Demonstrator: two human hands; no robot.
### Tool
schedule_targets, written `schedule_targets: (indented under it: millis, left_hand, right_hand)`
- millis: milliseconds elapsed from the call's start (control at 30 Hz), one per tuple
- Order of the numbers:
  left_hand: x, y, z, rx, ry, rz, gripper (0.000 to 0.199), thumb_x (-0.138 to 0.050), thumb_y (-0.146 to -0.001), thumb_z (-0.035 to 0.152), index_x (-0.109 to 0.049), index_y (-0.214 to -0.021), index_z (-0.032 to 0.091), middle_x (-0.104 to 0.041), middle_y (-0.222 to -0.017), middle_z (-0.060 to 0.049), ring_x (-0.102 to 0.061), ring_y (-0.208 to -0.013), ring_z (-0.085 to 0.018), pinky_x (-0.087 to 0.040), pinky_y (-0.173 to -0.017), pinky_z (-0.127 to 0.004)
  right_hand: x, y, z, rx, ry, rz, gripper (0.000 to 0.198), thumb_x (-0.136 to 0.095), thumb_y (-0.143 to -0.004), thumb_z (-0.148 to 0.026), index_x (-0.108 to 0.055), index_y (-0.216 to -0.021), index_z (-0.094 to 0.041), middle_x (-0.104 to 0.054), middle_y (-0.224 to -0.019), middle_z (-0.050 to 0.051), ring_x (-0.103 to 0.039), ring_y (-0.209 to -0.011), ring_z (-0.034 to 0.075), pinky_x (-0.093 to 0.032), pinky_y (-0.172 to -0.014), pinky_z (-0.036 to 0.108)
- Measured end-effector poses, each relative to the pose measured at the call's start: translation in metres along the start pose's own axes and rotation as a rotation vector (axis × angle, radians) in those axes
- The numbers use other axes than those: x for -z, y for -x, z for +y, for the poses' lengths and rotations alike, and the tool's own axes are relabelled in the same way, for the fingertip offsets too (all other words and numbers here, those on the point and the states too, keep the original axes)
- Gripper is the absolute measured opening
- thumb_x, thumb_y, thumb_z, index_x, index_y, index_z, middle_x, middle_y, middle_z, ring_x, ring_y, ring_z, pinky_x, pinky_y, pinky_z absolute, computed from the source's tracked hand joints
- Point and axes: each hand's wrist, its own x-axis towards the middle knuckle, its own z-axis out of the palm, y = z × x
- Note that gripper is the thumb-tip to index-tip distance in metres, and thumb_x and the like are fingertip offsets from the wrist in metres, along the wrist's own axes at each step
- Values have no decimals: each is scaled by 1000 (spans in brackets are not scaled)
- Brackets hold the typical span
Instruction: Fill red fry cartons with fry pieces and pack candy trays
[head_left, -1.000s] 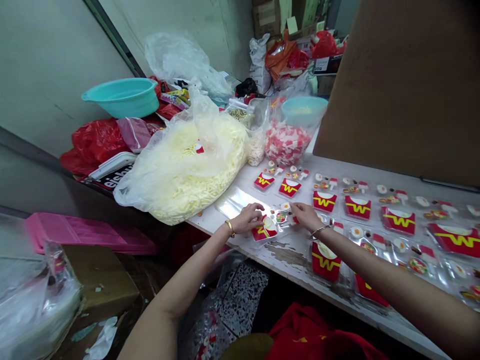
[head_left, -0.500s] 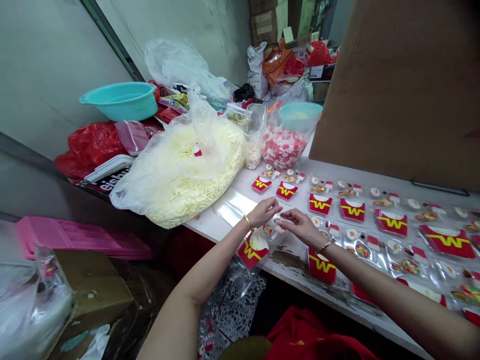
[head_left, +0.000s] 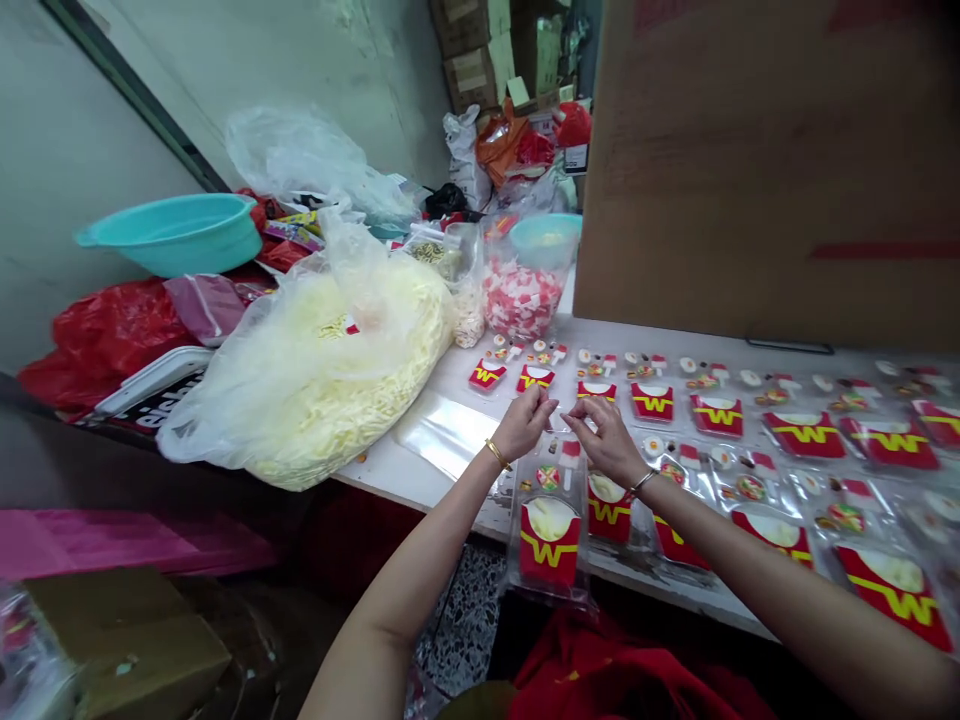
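Observation:
A clear plastic pack (head_left: 550, 480) hangs over the front edge of the table, below my two hands. Inside it show a red toy fries box (head_left: 550, 550) with a yellow W and several small toy food pieces. My left hand (head_left: 523, 424) is closed in a pinch at the pack's top left corner. Opposite it, my right hand (head_left: 604, 438) pinches the top right corner, its fingertips a short way from the left ones. The pack's upper edge is partly hidden by my fingers.
Rows of similar packs (head_left: 806, 432) cover the table's right side. Flat clear bags (head_left: 442, 435) lie left of my hands. Farther left sits a big bag of pale yellow pieces (head_left: 337, 370), beyond it a turquoise basin (head_left: 176, 235). A large cardboard sheet (head_left: 765, 180) stands behind.
The pack, tilted and partly behind my left wrist before, now hangs upright facing me between my hands. My fingertips have moved slightly apart. The view has swung to the right.

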Motion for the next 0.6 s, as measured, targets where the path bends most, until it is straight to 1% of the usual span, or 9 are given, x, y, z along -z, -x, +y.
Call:
schedule_targets:
  millis: [67,100,133,200,233,300,367,433,600]
  left_hand:
    - [-12,-5,9,1,-7,92,24,-44,-89,37,-39,-73,20,-45,-58,5,-49,-52,-11,-39,-54,-24]
    - [-18,-9,14,10,-1,149,24,-44,-88,37,-38,-72,20,-44,-58,5,-48,-51,-10,-38,-52,-24]
    - [-25,-13,19,25,18,204,24,-43,-88,37,-38,-72,20,-43,-60,5,-47,-51,-10,-37,-51,-23]
    - [-41,-24,27,18,59,294,24,-44,-87,39,-38,-75,20,-42,-62,5,-46,-52,-10,-37,-51,-23]
    - [-49,-30,32,-8,53,286,24,-46,-87,40,-39,-75,20,-42,-64,5,-46,-54,-10,-37,-53,-23]
    - [-64,-41,43,-74,12,248,23,-51,-85,40,-43,-78,20,-42,-66,4,-44,-58,-10,-37,-57,-23]
    - [-75,-47,55,-124,-22,228,22,-54,-83,40,-48,-87,19,-45,-71,3,-46,-65,-11,-39,-64,-23]
    - [-80,-49,65,-135,-35,226,26,-55,-82,42,-50,-94,19,-50,-78,1,-49,-73,-12,-41,-71,-25]
    - [-63,-35,58,-49,-122,104,29,-56,-79,48,-58,-90,21,-60,-88,-1,-54,-81,-16,-44,-79,-29]
  right_hand:
    - [11,10,0,-127,-152,67,29,-53,-83,-48,-52,-97,-23,-57,-100,7,-53,-93,22,-43,-85,38]
    - [17,18,0,-222,-260,72,40,-56,-80,-51,-47,-109,-24,-56,-105,7,-55,-89,21,-46,-78,36]
    - [23,26,2,-339,-383,15,52,-59,-77,-54,-42,-118,-27,-57,-103,5,-57,-79,19,-48,-68,34]
    - [36,43,10,-496,-594,-142,58,-63,-72,-57,-42,-117,-27,-59,-85,0,-55,-61,15,-47,-55,29]
    - [44,52,16,-521,-661,-165,55,-65,-70,-57,-47,-113,-26,-59,-77,-2,-54,-57,13,-46,-53,27]
    - [68,69,29,-517,-725,-102,47,-65,-71,-55,-54,-105,-24,-60,-75,-2,-55,-61,13,-47,-58,27]
    - [106,87,42,-526,-708,51,45,-65,-72,-53,-59,-105,-23,-63,-86,0,-59,-73,15,-49,-67,29]
    - [158,107,55,-589,-618,196,47,-64,-73,-52,-59,-111,-24,-65,-98,3,-60,-82,18,-50,-73,33]
    - [297,156,100,-719,-114,412,48,-54,-80,-46,-57,-121,-21,-65,-108,6,-61,-82,19,-52,-73,33]
